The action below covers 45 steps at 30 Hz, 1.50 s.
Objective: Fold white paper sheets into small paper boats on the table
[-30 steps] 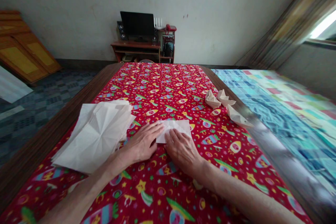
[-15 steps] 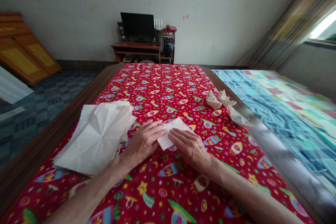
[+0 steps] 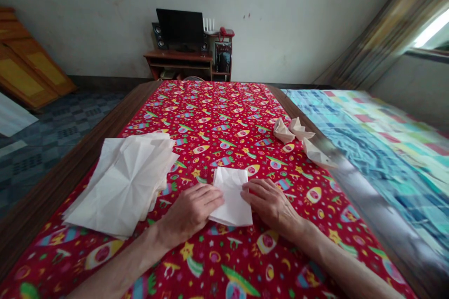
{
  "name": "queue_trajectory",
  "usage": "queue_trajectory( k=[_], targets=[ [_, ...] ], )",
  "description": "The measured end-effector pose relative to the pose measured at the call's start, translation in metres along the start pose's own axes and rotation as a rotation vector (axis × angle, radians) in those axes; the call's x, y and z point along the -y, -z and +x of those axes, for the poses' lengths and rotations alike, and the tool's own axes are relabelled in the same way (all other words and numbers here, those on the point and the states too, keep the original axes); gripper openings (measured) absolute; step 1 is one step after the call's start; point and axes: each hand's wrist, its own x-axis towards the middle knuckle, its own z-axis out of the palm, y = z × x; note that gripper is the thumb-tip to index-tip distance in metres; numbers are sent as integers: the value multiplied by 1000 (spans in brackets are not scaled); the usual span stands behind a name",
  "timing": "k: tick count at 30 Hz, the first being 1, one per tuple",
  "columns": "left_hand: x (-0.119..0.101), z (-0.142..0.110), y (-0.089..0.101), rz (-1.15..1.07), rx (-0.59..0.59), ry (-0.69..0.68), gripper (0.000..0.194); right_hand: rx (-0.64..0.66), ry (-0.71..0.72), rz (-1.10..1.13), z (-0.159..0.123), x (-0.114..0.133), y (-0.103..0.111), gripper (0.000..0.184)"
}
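Note:
A folded white paper lies on the red patterned cloth, its long side now running away from me. My left hand rests on its left edge, fingers curled and pressed down on the paper. My right hand touches its right edge with fingers stretched flat. A stack of creased white sheets lies to the left of my left hand.
Three folded paper shapes sit near the table's right edge. A blue patchwork bed cover lies to the right. Beyond the table stands a desk with a monitor; a wooden cabinet is at the far left.
The folded paper has been turned from lying crosswise to lying lengthwise and pulled nearer to me. Both hands have moved with it, now one on each side.

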Motion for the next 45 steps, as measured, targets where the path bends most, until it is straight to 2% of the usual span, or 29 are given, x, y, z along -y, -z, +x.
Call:
queue_trajectory(
  k=[4, 8, 12, 16, 19, 21, 24, 26, 31, 33, 36, 40, 45],
  targets=[
    [-2, -1, 0, -71, 33, 95, 30, 91, -115, -34, -8, 7, -1, 23],
    [0, -1, 0, -102, 71, 137, 25, 149, -157, 40, -9, 11, 0, 28],
    [0, -1, -2, -109, 97, 185, 31, 143, -119, 110, -7, 11, 2, 27],
    [-5, -5, -4, -136, 178, 150, 35, 111, -122, 163, -6, 9, 2, 30],
    [-10, -9, -7, -123, 110, 158, 36, 70, -150, 224, -8, 7, -2, 29],
    [-10, -10, -10, -149, 19, 185, 28, 37, -192, 298, -8, 6, -3, 27],
    [-7, -10, -15, -228, -113, 285, 13, 30, -302, 402, -6, 5, -3, 21],
    [-4, -8, -18, -255, -134, 381, 13, 50, -380, 427, -3, 6, -1, 18],
    [-2, 0, -20, -108, -54, 571, 32, 90, -522, 361, 8, 8, 0, 34],
    [-2, 5, -19, -16, 2, 649, 27, 93, -595, 330, 13, 6, -1, 37],
    [-3, 11, -17, 46, 84, 769, 12, 106, -700, 326, 19, 4, -3, 27],
    [-2, 17, -15, 3, 96, 830, 37, 137, -697, 247, 25, 4, -3, 27],
    [-5, 17, -16, 31, 59, 831, 64, 117, -644, 173, 26, 6, -3, 28]
  ],
)
